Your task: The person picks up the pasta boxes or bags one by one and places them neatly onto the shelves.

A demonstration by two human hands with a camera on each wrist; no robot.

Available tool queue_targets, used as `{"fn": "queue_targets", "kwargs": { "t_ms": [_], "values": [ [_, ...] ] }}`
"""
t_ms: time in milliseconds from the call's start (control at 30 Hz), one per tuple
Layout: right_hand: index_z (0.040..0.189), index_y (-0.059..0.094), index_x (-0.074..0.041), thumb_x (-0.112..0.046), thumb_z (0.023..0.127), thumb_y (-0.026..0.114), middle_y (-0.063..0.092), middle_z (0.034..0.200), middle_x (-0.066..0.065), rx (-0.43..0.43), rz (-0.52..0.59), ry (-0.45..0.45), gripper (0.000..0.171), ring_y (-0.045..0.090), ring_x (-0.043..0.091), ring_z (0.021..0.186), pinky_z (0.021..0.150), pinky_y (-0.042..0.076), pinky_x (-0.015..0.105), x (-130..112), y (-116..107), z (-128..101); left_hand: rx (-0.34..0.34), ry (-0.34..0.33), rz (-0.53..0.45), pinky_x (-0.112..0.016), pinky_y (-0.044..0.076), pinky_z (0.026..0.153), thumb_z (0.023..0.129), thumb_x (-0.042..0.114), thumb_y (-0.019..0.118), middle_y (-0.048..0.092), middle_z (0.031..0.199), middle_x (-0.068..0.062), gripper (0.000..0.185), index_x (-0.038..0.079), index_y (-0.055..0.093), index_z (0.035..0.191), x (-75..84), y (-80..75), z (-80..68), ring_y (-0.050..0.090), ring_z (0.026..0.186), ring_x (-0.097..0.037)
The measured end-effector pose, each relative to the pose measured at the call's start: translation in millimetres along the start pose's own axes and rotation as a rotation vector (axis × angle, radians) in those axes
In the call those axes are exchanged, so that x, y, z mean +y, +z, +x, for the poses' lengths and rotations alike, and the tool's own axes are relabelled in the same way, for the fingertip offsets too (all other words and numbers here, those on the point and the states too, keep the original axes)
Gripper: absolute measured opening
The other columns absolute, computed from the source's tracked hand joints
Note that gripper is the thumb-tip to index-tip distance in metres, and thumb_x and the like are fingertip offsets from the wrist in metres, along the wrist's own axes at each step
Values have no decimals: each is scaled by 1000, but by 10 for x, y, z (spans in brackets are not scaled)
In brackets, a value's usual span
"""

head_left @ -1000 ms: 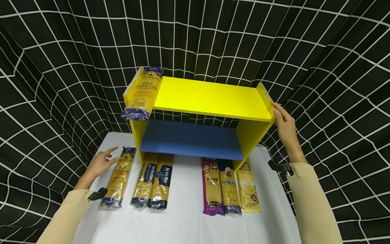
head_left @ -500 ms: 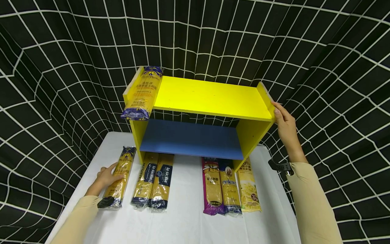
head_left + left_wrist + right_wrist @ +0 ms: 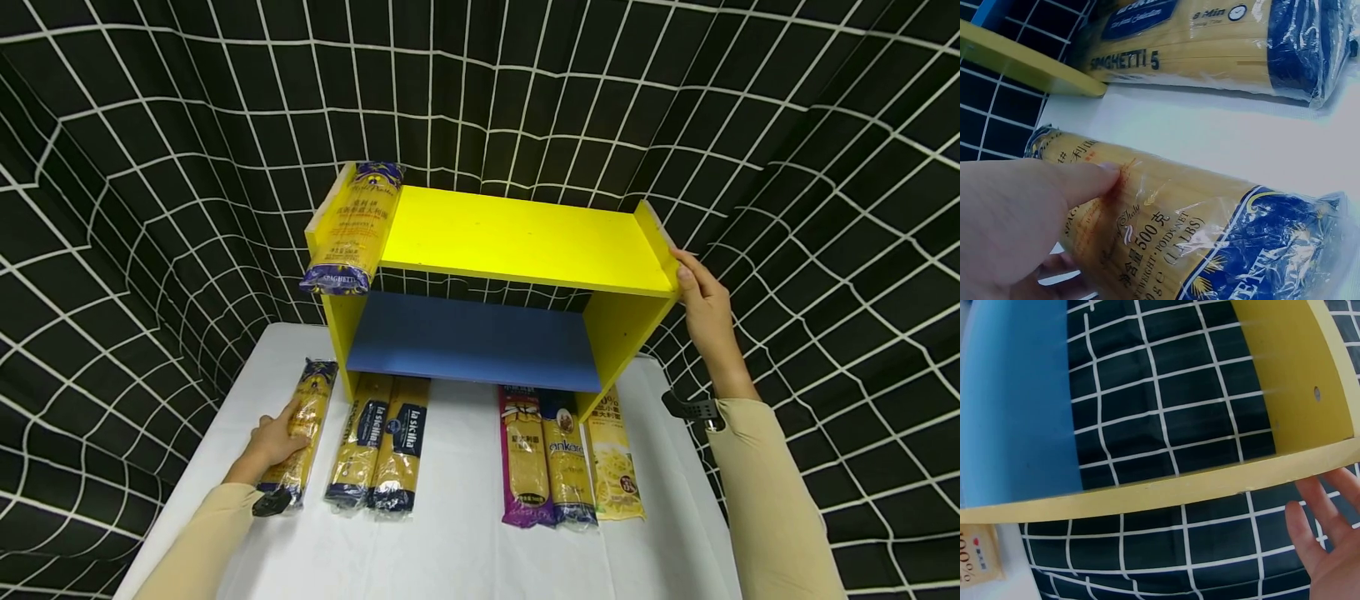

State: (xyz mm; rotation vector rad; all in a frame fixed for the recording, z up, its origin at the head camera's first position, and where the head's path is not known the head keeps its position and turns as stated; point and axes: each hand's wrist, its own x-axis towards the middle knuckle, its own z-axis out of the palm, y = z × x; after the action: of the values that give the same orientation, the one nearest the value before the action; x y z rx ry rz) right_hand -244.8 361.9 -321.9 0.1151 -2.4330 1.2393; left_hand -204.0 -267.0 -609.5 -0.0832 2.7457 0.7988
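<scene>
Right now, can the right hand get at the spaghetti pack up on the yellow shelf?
Probably yes: the right hand rests on the yellow shelf at its right end, and the bare top lies open between it and the spaghetti pack.

The head camera looks down and forward over the whole shelf [image 3: 495,275]. Each wrist camera sits close: left on a spaghetti pack [image 3: 1185,231] at seven o'clock, right under the shelf's two-o'clock corner.

White table [image 3: 457,550]: yellow shelf [image 3: 517,242], 6 pasta packs [image 3: 525,458] flat; 1 spaghetti pack [image 3: 352,229] on shelf top.
</scene>
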Motion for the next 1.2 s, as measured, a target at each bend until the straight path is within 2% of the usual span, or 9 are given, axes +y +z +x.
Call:
{"fn": "queue_targets", "kwargs": {
  "t_ms": [167, 267, 400, 500, 567, 667, 800, 1000, 1200],
  "values": [
    [149, 46, -23, -36, 107, 38, 50, 147, 10, 0, -4, 1, 45, 50, -2, 100, 85, 40, 10, -4, 1, -2, 7, 64, 15, -41, 47, 60, 88, 21, 69, 46, 107, -45, 86, 5, 18, 156, 8, 18, 31, 54, 73, -35],
    [149, 46, -23, -36, 107, 38, 49, 147, 9, -1, 0, 3, 45, 50, -2, 100, 85, 40, 10, 0, -2, 0, -11, 117, -7, -40, 47, 63, 90, 18, 69, 49, 117, -50, 84, 3, 20, 156, -31, 17, 71, 53, 66, -27],
    [149, 46, -24, -36, 107, 39, 50, 146, 8, -2, 11, 7, 44, 51, -2, 101, 85, 41, 8, 11, -5, 5, -41, 165, -90, -51, 52, 80, 89, 23, 72, 39, 139, -47, 86, 4, 21, 156, -106, -9, 96, 62, 86, -44],
    [149, 47, -25, -35, 107, 39, 51, 146, 8, -3, 13, 7, 43, 52, -3, 100, 84, 41, 7, 4, -2, 8, -56, 196, -126, -59, 50, 87, 88, 38, 73, 33, 144, -45, 91, 14, 21, 158, -170, -33, 122, 53, 111, -60],
    [149, 47, -25, -35, 107, 39, 52, 145, 9, -4, 11, 2, 43, 52, -3, 99, 84, 42, 8, -8, -1, 7, -69, 206, -140, -58, 50, 86, 85, 46, 74, 32, 145, -45, 95, 19, 22, 159, -187, -53, 147, 52, 110, -59],
    [149, 47, -24, -34, 107, 39, 51, 145, 9, -2, 4, -3, 44, 52, -2, 99, 83, 41, 9, -17, -2, 8, -68, 220, -147, -53, 51, 82, 83, 44, 77, 33, 144, -45, 97, 15, 23, 158, -176, -82, 182, 56, 103, -54],
    [149, 47, -22, -34, 107, 39, 51, 145, 11, 3, -6, -6, 44, 52, -2, 99, 83, 41, 8, -19, -3, 9, -70, 180, -161, -52, 51, 84, 83, 32, 79, 29, 147, -45, 96, 4, 23, 156, -111, -102, 178, 58, 101, -45],
    [149, 46, -23, -34, 107, 39, 51, 145, 11, -2, -14, -8, 44, 52, -3, 100, 83, 42, 7, -13, 0, 12, -75, 123, -150, -52, 51, 86, 86, 32, 76, 27, 150, -42, 94, 8, 20, 158, -125, -37, 157, 59, 101, -42],
    [149, 47, -22, -34, 107, 39, 53, 142, 9, 6, -6, -5, 44, 52, -2, 98, 83, 42, 11, -14, 0, 9, -65, 237, -192, -62, 44, 98, 84, 22, 79, 30, 148, -43, 93, -3, 24, 154, -159, -57, 118, 50, 120, -57]
  ]
}}
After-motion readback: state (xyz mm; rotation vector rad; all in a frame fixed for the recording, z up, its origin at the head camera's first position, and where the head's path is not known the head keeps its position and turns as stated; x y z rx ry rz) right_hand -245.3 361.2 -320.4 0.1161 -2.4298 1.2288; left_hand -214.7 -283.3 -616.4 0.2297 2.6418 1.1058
